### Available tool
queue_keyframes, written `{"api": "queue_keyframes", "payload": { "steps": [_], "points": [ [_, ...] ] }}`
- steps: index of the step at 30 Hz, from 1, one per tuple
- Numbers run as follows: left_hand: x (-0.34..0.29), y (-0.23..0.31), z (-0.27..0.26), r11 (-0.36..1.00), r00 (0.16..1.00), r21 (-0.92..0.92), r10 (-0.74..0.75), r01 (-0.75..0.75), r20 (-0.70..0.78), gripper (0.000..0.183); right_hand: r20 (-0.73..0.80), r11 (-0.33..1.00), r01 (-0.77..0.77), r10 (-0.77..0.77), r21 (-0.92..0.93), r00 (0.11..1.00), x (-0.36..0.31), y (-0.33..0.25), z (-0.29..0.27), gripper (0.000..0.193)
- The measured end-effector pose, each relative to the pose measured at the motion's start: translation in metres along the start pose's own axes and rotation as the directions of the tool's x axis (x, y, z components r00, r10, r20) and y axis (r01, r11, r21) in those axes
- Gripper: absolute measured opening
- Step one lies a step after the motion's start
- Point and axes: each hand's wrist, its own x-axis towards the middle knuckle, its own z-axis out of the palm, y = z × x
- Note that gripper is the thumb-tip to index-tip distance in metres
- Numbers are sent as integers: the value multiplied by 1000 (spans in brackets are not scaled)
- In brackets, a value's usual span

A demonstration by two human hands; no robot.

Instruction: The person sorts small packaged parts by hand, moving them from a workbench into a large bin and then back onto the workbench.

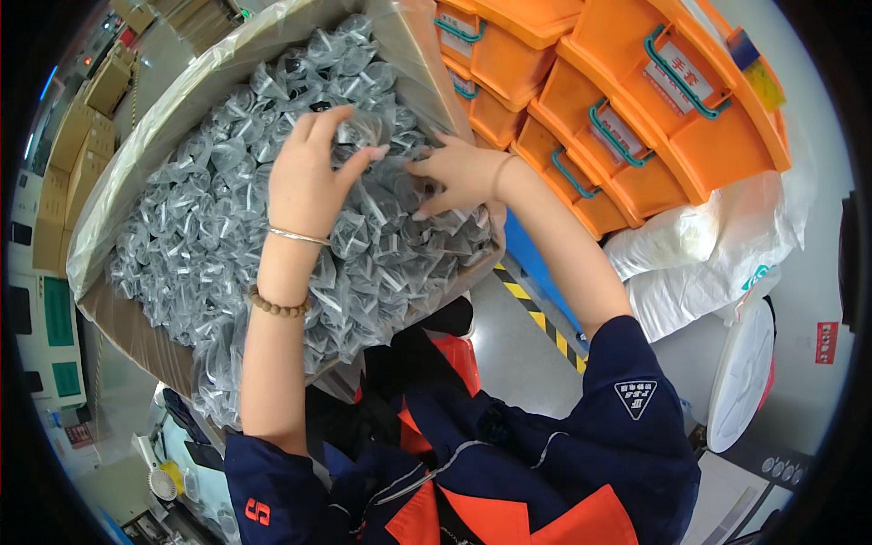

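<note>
Brown cardboard boxes point(86, 150) stand stacked well to the left of the left grip. Lower down, also left of it, is a small yellow-and-white fan point(165, 480). A big, brown cardboard carton lined with clear plastic film point(136, 343) spreads around and beneath both hands. It is heaped with small, greyish, see-through plastic packets point(213, 263), which lie under both hands and to the left of the left grip.

The left grip point(311, 182), a bare hand, hovers over the heap with thumb and fingers apart. A pale metal bangle point(298, 237) and a brown beaded bracelet point(280, 307) circle the arm below it. Just right of its thumb, between the two hands, are more clear packets; I cannot tell whether a fingertip presses one. The right grip point(463, 173), also bare, comes in from the right, its fingers spread at the heap.

Below and right of the right grip, yellow-and-black striped tape point(538, 318) marks the floor. Above and right of it rise stacked orange plastic bins point(599, 77) with teal handles point(677, 84). Farther right are bulging white plastic sacks point(699, 272) and, lower, a white round panel point(743, 377).
</note>
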Motion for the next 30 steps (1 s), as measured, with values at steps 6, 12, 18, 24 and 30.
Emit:
{"api": "queue_keyframes", "payload": {
  "steps": [6, 12, 18, 24, 30],
  "points": [
    [-5, 15, 25, 992, 996, -113, -54, 62, 75, 48, -610, 945, 302, -167, 126, 775, 11, -3, -20, 74],
    [-18, -1, 33, 833, 950, -458, -260, 310, 171, 47, -162, 925, 208, -269, -318, 949, 8, 14, -23, 48],
    [-46, -27, 58, 983, 817, -89, -83, 162, 570, 59, -78, 703, 140, -269, -697, 960, 12, 20, 30, 42],
    [-61, -42, 37, 994, 871, -69, -42, 87, 490, 60, 63, 843, 107, -87, -527, 994, 33, -1, 10, 52],
    [-113, -38, -70, 974, 993, -200, -98, 109, 64, 43, 294, 782, 221, -50, -582, 954, 28, 7, -9, 65]
  ]
}}
